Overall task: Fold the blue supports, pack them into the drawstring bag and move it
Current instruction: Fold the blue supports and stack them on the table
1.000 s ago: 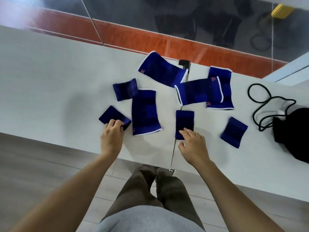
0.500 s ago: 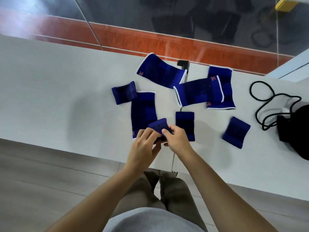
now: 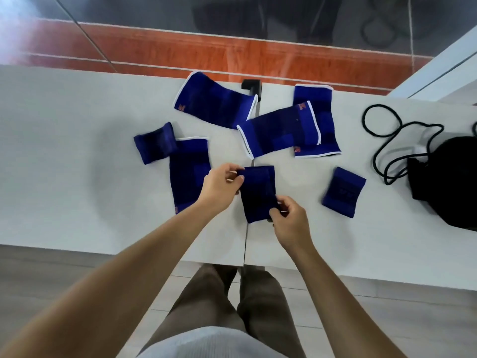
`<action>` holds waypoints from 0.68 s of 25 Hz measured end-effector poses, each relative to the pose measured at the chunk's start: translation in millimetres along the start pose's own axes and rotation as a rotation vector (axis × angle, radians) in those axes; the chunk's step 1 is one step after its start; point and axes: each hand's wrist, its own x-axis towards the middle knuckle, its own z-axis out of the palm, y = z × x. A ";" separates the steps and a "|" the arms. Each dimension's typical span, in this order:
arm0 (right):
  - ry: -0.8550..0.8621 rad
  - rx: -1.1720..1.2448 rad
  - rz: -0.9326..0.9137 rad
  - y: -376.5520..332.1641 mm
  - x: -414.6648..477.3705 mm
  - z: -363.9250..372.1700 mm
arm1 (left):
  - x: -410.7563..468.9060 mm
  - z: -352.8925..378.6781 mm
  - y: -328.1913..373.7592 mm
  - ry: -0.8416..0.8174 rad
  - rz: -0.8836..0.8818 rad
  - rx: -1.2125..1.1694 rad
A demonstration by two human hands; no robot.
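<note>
one small blue support [image 3: 258, 192] is pinched at opposite corners by the left hand [image 3: 223, 187] and right hand [image 3: 290, 223], low over the tabletop [image 3: 77, 151]. four long supports [image 3: 215, 100] are seen flat and unfolded; nothing is seen packed in the drawstring bag [image 3: 446, 182], so the task is judged barely begun.

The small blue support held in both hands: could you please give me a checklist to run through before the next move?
1. Left hand pinches the held support at its far corner: ok.
2. Right hand pinches its near corner: ok.
3. Held support folded: cannot tell.
4. Long support beside it folded: not ok, it lies flat.
5. Drawstring bag mouth open: cannot tell, the bag is partly out of frame.
6. Straight way to the bag free: probably not ok, a small support lies in between.
</note>
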 end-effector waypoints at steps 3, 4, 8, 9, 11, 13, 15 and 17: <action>0.106 -0.045 -0.012 8.7 6.5 -2.9 | 12.1 10.5 11.0 -0.011 0.155 0.213; 0.116 -0.063 -0.011 11.6 8.2 -2.4 | 15.5 12.6 12.8 -0.016 0.198 0.253; 0.138 -0.087 -0.005 20.9 13.0 -0.2 | 25.0 19.6 7.8 -0.034 0.293 0.396; 0.144 -0.094 -0.001 22.5 13.9 0.1 | 25.7 21.2 5.5 -0.029 0.301 0.408; 0.147 -0.115 -0.008 23.6 15.9 -0.8 | 25.8 24.0 2.7 -0.011 0.317 0.411; 0.139 -0.138 -0.014 23.4 17.6 -1.8 | 25.1 26.3 0.6 0.017 0.320 0.411; 0.134 -0.158 -0.012 23.2 18.8 -2.2 | 24.2 28.3 0.0 0.040 0.305 0.407; 0.136 -0.167 -0.007 24.2 19.8 -0.6 | 24.0 29.7 -0.5 0.056 0.282 0.405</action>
